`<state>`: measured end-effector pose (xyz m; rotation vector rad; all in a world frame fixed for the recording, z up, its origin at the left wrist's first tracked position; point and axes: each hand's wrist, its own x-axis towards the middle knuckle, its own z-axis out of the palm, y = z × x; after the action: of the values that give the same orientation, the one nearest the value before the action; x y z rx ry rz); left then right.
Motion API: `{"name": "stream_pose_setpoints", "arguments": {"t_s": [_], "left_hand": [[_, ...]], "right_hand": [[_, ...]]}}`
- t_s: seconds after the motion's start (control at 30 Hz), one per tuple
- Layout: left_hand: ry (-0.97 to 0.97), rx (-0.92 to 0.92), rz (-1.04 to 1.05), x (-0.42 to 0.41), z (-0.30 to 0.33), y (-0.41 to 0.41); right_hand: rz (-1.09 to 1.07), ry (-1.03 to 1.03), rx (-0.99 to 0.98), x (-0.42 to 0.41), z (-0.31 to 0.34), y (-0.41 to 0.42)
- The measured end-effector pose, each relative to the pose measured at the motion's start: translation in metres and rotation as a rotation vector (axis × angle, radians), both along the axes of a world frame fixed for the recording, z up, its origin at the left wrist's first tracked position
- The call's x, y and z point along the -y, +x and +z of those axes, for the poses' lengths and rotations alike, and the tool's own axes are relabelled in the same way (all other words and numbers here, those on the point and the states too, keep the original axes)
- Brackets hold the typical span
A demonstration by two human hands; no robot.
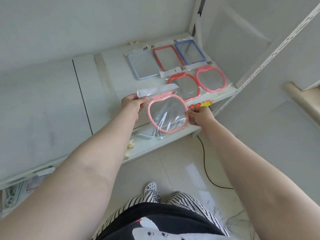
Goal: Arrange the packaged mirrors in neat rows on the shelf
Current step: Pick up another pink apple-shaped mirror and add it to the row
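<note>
A pink apple-shaped mirror (167, 116) in a clear plastic bag hangs in the air in front of the white shelf (110, 75). My left hand (132, 102) pinches the bag's upper left corner. My right hand (199, 115) pinches its right edge. On the shelf's right end lie three rectangular mirrors in a back row: pale blue (143, 65), red (168, 57) and dark blue (189, 51). In front of them lie a red apple-shaped mirror (184, 86) and a pink one (210, 78).
A lower shelf (155, 146) holds a pale blue mirror (147, 134), small yellow items (131, 144) and boxes at the far left. A white slotted upright (277, 49) stands at the right. A black cable (206, 167) runs over the tiled floor.
</note>
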<state>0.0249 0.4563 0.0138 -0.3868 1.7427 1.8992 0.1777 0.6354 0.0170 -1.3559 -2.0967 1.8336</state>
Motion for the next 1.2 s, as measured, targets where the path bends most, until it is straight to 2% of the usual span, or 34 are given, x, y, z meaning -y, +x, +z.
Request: {"name": "stream_pose_setpoints", "arguments": {"t_s": [0.37, 0.53, 1.0, 1.2], "left_hand": [[-0.162, -0.046, 0.221, -0.017, -0.005, -0.056], [-0.211, -0.045, 0.286, -0.026, -0.016, -0.074], [-0.366, -0.007, 0.144, -0.042, -0.047, -0.101], [-0.409, -0.043, 0.148, -0.046, -0.055, -0.107]], "right_hand": [[0.193, -0.026, 0.02, -0.023, -0.004, -0.077], [0.191, -0.012, 0.036, -0.033, -0.018, -0.107], [0.194, 0.246, 0.217, -0.04, -0.035, -0.142], [0.277, 0.339, 0.353, -0.042, -0.033, -0.141]]}}
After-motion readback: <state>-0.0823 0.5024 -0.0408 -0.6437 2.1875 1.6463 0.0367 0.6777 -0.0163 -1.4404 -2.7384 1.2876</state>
